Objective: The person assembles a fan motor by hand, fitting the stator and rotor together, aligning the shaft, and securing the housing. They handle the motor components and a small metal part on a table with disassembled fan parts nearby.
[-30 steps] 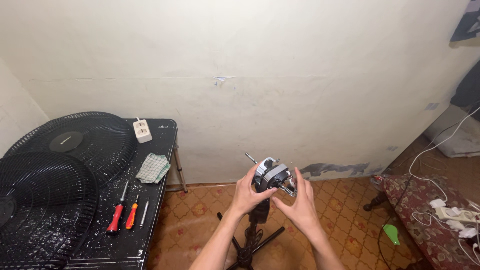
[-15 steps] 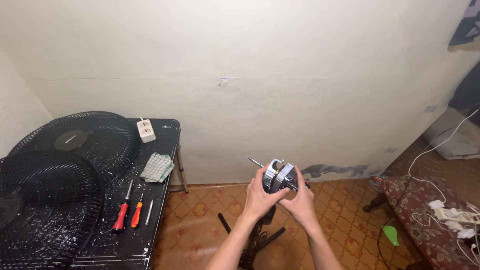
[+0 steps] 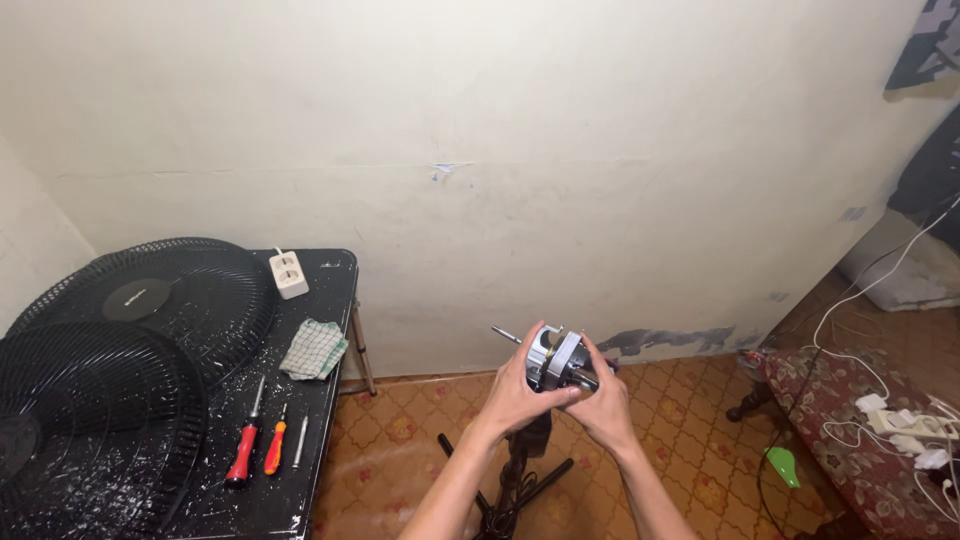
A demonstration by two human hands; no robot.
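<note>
A bare metal fan motor (image 3: 556, 357) with a thin shaft pointing up-left sits on top of a black stand (image 3: 516, 480) over the tiled floor. My left hand (image 3: 517, 388) wraps the motor's left and underside. My right hand (image 3: 600, 393) grips its right side, fingers curled over the casing. Both hands hide most of the motor's lower half.
A black table (image 3: 300, 460) at left carries two black fan grilles (image 3: 150, 310), a checked cloth (image 3: 314, 348), a white socket block (image 3: 288, 273), two red-handled screwdrivers (image 3: 245, 452) and a thin tool. White cables and plugs (image 3: 900, 420) lie on a patterned seat at right.
My view has shifted slightly, so the table and motor sit a little further right. Both hands have closed in more tightly around the motor.
</note>
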